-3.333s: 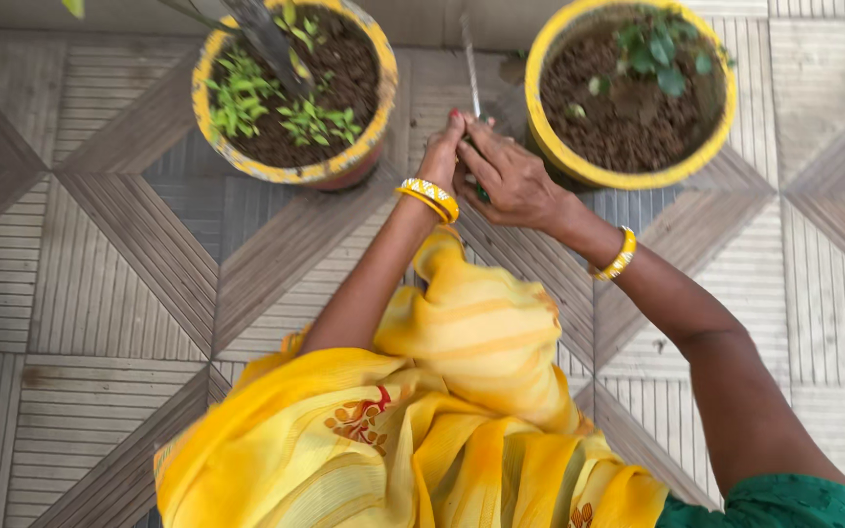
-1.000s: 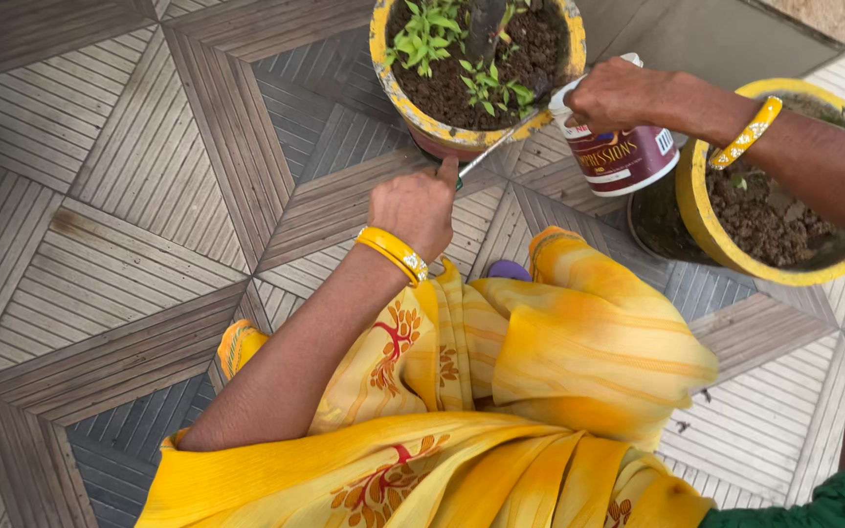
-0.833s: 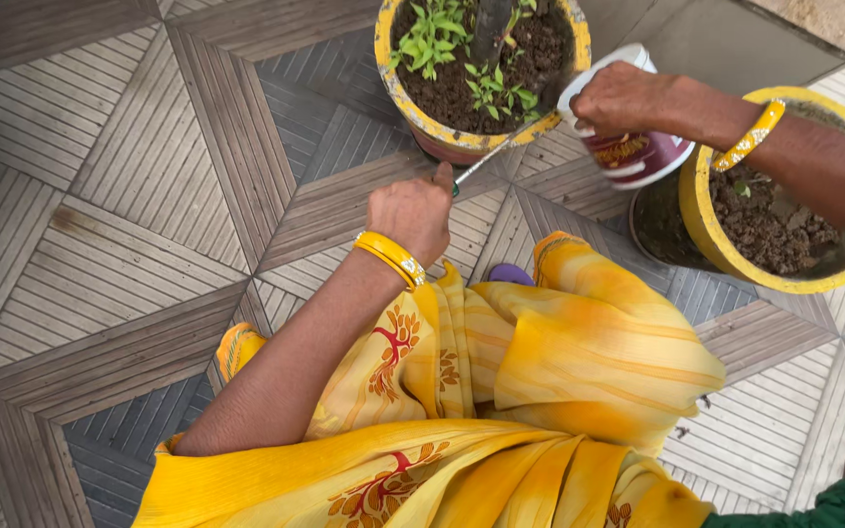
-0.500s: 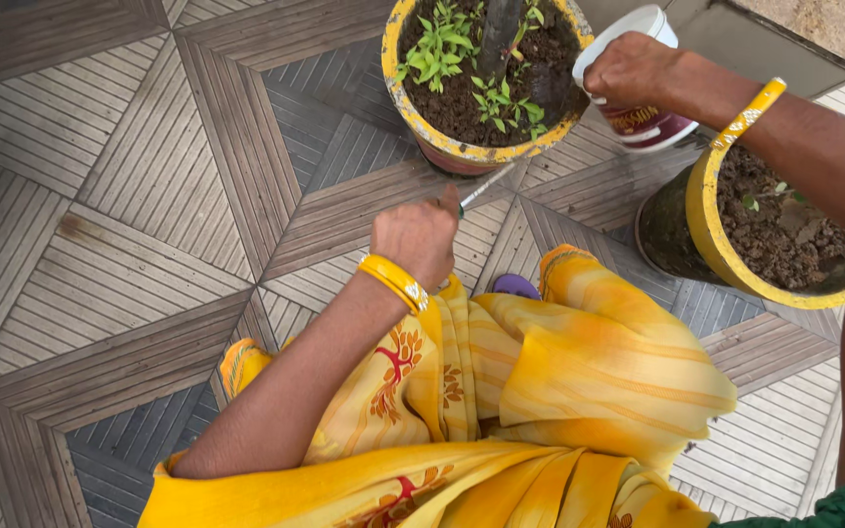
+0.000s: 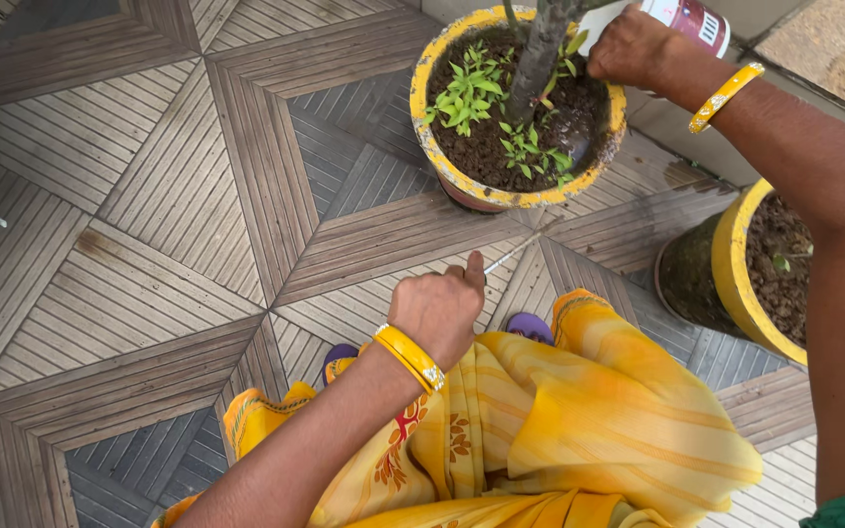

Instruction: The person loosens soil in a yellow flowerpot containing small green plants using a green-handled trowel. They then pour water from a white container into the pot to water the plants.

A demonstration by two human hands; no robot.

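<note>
Right hand (image 5: 633, 44) wrapped round a white-and-maroon container (image 5: 682, 18) at top right, tipped over the yellow pot (image 5: 462, 186), nothing visibly coming out yet. Left hand (image 5: 442, 308) at centre, closed on a thin metal tool (image 5: 515, 251) pointing at that pot; soil looks untouched.

A thin, shiny metal rod (image 5: 512, 253) is gripped above matt, grooved wood-look floor tiles (image 5: 149, 196). Chipped, rough yellow paint is seen on the round plant pot (image 5: 422, 93) of crumbly dark soil. A glossy white-and-maroon plastic container (image 5: 682, 18) and smooth, glossy yellow bangles (image 5: 409, 357) are shown beside soft yellow cloth (image 5: 599, 420).
</note>
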